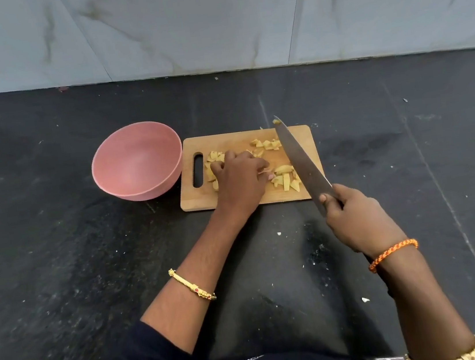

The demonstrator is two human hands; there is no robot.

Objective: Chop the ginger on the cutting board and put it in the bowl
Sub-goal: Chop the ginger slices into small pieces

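A wooden cutting board (pixel 225 142) lies on the dark counter with yellow ginger pieces (pixel 286 178) scattered over it. My left hand (pixel 239 179) rests on the board, fingers curled over some ginger near the handle slot. My right hand (pixel 356 218) grips the handle of a large knife (pixel 300 159), whose blade slants across the board's right side with a bit of ginger stuck at its tip. A pink bowl (pixel 137 162) stands just left of the board and looks empty.
The black stone counter (pixel 89 259) spreads all around, flecked with small white bits. A pale marble wall (pixel 209 17) rises behind the board and bowl. My dark patterned clothing shows at the bottom edge.
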